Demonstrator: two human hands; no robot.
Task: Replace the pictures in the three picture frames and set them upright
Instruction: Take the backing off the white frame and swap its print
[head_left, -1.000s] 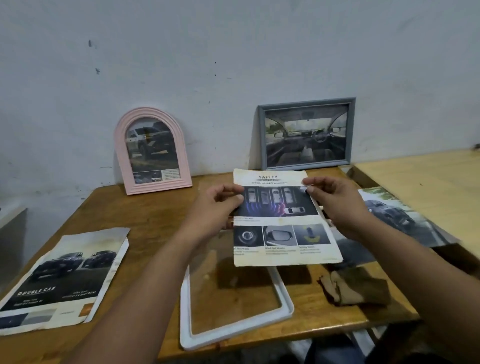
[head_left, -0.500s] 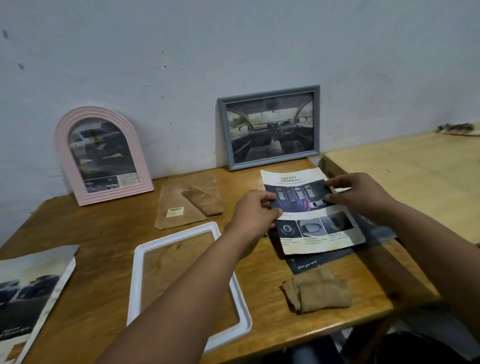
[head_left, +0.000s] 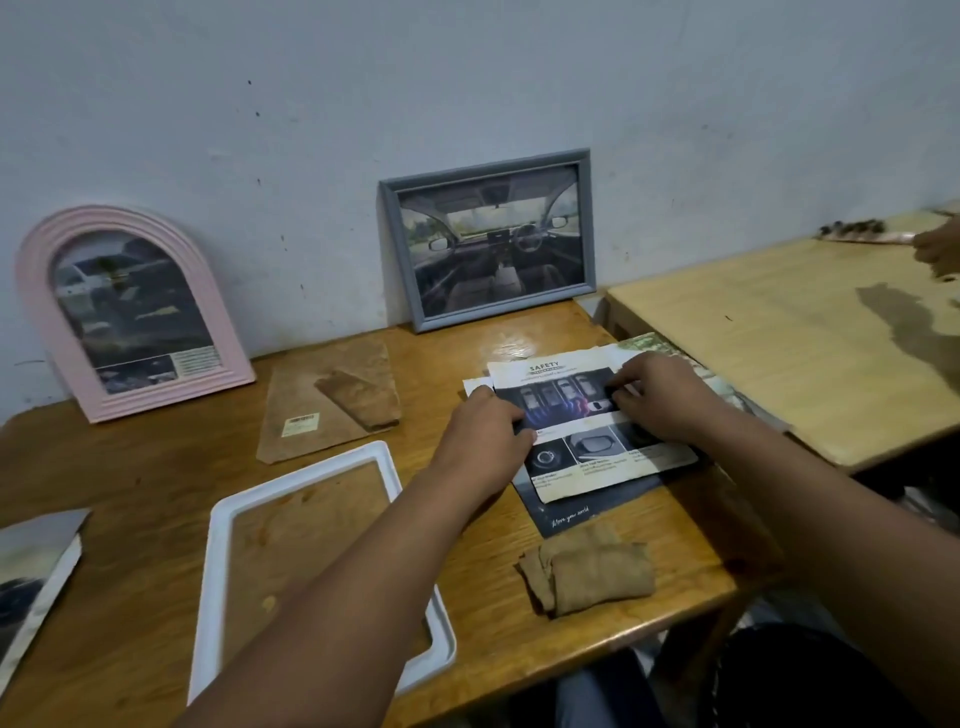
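Both hands rest on a printed "SAFETY" sheet (head_left: 582, 462) that lies on a stack of other pictures at the table's right. My left hand (head_left: 485, 431) pinches its left edge, and my right hand (head_left: 657, 397) presses its upper right part. An empty white frame (head_left: 228, 525) lies flat in front of me, under my left forearm. Its brown backing board (head_left: 322, 400) with a stand lies behind it. A pink arched frame (head_left: 130, 312) and a grey frame (head_left: 493, 239) stand upright against the wall, each holding a car picture.
A folded brown cloth (head_left: 592, 571) lies near the table's (head_left: 130, 478) front edge. More car pictures (head_left: 31, 577) lie at the far left. A lighter table (head_left: 789, 338) adjoins on the right, where another person's hand (head_left: 937, 252) shows at the edge.
The "SAFETY" sheet has gone from above the white frame to the right and down onto the picture stack, both hands moving with it.
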